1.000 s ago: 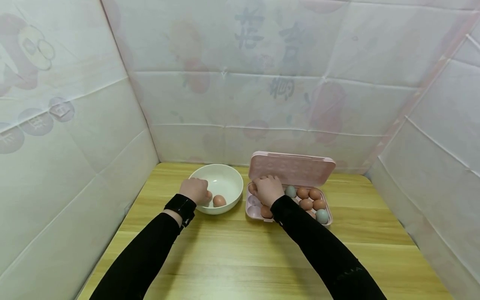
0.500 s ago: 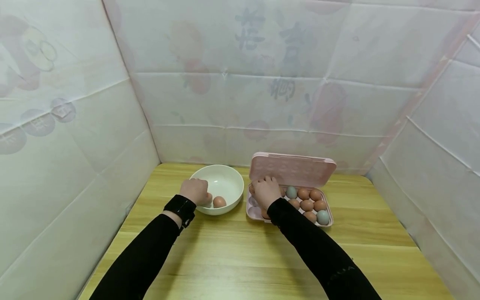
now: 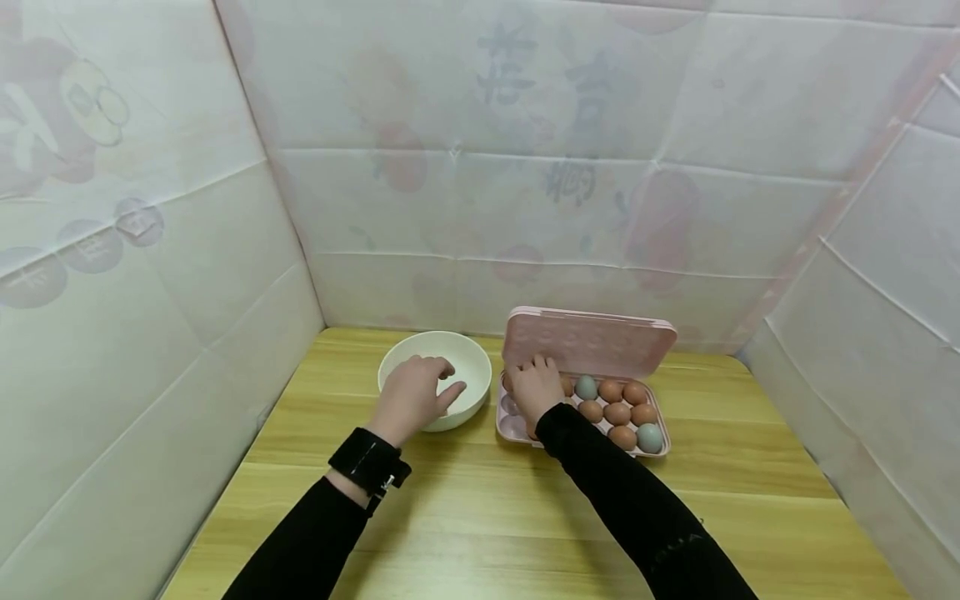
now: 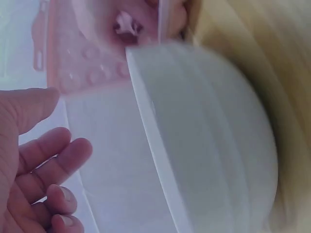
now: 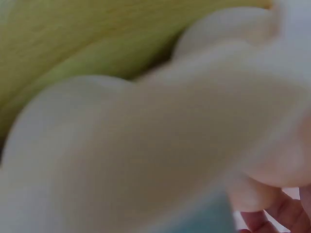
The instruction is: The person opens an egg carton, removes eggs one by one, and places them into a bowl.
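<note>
My left hand [image 3: 411,398] hovers over the white bowl [image 3: 474,367], fingers loosely bent and thumb apart, holding nothing. In the left wrist view, the bowl's outer wall [image 4: 209,145] stands beside these parted fingers [image 4: 73,155]. At the left back of a pink egg carton [image 3: 517,433], my right hand [image 3: 534,388] grips a brown egg [image 3: 507,382], mostly covered by the fingers. Brown eggs [image 3: 617,413] and pale blue-green eggs [image 3: 649,438] sit in the carton's cups. Left-side cups [image 3: 513,427] hold none. The inside of the bowl is partly hidden behind my left hand.
The carton's pink lid [image 3: 588,342] stands raised at the back. Bowl and carton sit side by side on a wooden table [image 3: 465,517]. White printed sheets [image 3: 465,208] wall the table at the back and both sides.
My left hand has let go of a brown egg in the bowl, opened and lifted toward me. My right hand stays at the carton's left back corner, almost still.
</note>
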